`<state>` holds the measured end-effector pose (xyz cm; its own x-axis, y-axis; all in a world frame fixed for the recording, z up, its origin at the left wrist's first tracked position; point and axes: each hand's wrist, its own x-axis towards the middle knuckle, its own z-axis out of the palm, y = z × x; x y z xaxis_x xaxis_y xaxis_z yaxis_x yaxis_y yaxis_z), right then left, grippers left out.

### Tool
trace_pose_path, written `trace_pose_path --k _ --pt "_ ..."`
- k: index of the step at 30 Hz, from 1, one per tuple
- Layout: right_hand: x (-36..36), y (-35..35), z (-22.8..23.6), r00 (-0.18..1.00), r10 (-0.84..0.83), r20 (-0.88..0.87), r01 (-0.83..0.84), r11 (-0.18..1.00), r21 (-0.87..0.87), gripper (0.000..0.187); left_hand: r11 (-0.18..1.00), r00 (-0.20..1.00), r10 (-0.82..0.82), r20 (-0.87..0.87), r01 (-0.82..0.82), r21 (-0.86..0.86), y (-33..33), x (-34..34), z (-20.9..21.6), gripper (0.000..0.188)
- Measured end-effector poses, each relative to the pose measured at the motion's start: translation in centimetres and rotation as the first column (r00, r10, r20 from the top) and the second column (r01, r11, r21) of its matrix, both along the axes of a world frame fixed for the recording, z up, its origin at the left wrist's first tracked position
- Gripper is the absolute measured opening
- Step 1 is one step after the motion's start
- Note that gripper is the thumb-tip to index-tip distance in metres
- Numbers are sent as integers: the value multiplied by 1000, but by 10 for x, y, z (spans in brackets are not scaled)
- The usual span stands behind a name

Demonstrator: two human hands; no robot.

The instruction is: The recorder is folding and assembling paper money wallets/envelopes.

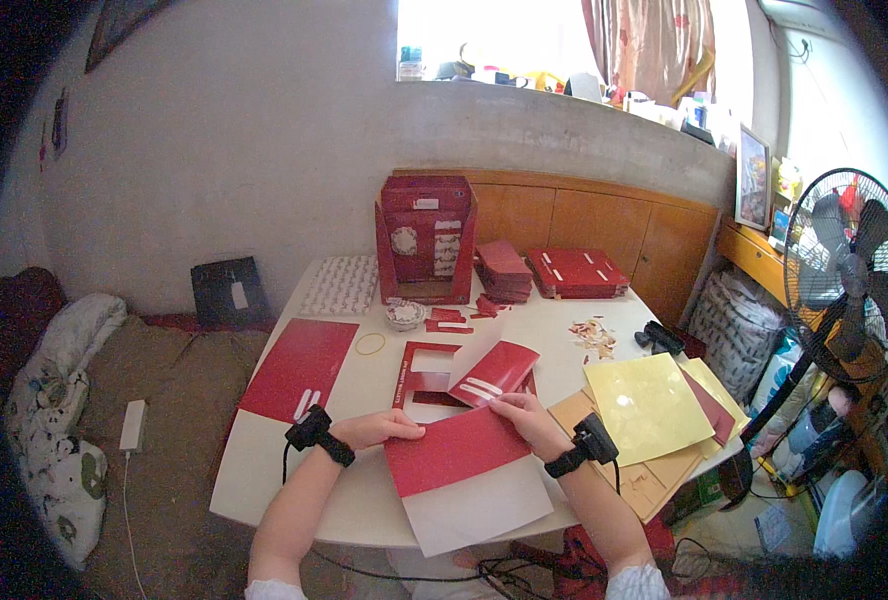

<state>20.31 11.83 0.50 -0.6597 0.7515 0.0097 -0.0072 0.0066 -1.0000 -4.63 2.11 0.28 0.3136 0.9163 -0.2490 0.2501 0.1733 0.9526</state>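
At a white table (249, 490), my left hand (369, 430) pinches the upper left corner of a red-and-white sheet (466, 478) held before me, my right hand (532, 425) closed on its upper right. An uneven pull between my grips could skew or crease it; a curled red card (506, 368), close by my right fingertips, contact unclear, could snag its top edge. Pale lettering runs down a flat cutout card's (430, 381) left side; behind, a red display box (426, 235) bears a white label, too small to read
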Motion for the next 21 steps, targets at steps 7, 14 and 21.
trace_pose_path --k 7,14,21 --pt "2 9 -4 999 -38 -33 38 999 5 22 981 978 192 77 -189 -35 7 -13 -23 28" --pt "3 7 -3 998 -35 -48 33 999 -36 22 996 995 88 41 -89 12 10 -14 -25 29" --pt "2 10 -4 996 -63 -64 60 997 -45 18 993 986 117 115 -115 -26 11 -20 -28 27"
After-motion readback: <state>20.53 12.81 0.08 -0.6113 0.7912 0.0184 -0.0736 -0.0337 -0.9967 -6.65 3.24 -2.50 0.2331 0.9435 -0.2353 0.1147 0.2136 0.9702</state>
